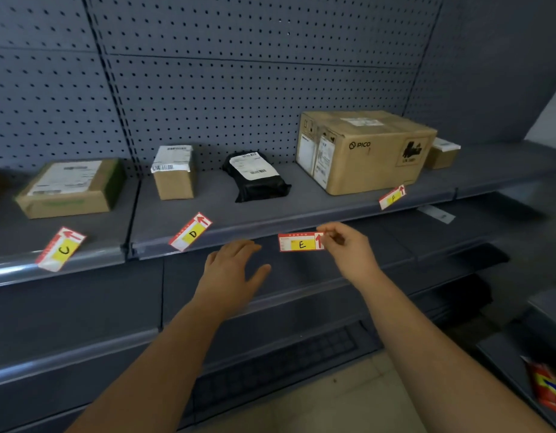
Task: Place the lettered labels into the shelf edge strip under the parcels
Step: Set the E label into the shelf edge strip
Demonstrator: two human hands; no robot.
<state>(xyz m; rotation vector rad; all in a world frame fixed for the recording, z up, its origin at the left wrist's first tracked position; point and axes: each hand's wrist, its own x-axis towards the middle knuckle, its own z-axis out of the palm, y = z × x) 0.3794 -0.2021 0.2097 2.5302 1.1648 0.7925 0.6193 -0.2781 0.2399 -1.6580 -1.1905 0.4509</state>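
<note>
My right hand [348, 245] pinches the right end of the red-and-white label E [298, 242], holding it level in front of the shelf edge strip [239, 237], below the black parcel [255, 176]. My left hand [231, 273] hovers open just left of it, fingers spread, holding nothing. Label D [190, 231] lies tilted on the shelf front under a small upright box [173, 171]. Tilted the same way, label C [61, 249] sits under a flat box [70, 189]. Label F [392, 197] leans by the large PICO box [364, 151].
A small box [442, 154] stands behind the PICO box. Grey pegboard [239, 73] backs the shelf. Lower shelves [83, 348] run beneath my arms. A red packet [548, 385] lies on a low shelf at the right edge.
</note>
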